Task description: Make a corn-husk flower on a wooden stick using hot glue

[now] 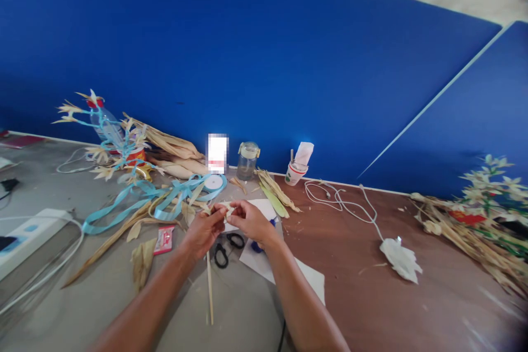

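Observation:
My left hand (205,232) and my right hand (252,221) meet over the near middle of the table, fingertips pinched together. Between them is a small pale piece of corn husk (227,209), partly covered by the fingers. Black-handled scissors (221,257) lie just below my hands, blades hidden. A thin pale strip (210,291) lies under my left wrist. White paper (309,278) spreads beneath my right forearm, with a dark blue object (256,247) on it. Light blue ribbon (111,224) trails from a spool (214,182) beyond my left hand.
Dried husks (173,146), a glass jar (247,160) and a paper cup (296,172) stand along the blue partition (264,66). At left are a blue-stemmed husk flower arrangement (124,146) and a power strip (35,236). White cable (350,203) and more husks (462,231) lie right.

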Demonstrator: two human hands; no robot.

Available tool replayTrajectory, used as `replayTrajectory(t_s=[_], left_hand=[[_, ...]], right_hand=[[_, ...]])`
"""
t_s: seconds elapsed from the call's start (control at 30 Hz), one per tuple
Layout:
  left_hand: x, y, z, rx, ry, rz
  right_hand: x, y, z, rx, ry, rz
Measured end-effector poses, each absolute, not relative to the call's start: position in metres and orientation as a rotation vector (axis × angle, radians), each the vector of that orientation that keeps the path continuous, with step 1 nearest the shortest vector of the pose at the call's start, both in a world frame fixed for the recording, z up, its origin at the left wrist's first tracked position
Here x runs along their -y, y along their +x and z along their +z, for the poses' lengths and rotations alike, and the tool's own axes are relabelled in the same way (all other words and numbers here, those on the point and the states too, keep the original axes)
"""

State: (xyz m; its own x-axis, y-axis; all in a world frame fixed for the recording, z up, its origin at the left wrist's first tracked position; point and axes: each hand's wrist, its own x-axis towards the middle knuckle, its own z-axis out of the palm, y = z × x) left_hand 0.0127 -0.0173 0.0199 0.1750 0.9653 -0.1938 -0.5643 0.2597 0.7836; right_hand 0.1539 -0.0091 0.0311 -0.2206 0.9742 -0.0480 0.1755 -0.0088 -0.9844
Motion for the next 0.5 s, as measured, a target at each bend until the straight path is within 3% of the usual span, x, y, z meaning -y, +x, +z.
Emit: replayTrajectory(t_s=[0.5], left_hand=[[0.018,0.012,0.026,-0.744,0.559,1.176]], right_hand=[[0.008,0.147,0.028,1.353,-1.251,1.407]])
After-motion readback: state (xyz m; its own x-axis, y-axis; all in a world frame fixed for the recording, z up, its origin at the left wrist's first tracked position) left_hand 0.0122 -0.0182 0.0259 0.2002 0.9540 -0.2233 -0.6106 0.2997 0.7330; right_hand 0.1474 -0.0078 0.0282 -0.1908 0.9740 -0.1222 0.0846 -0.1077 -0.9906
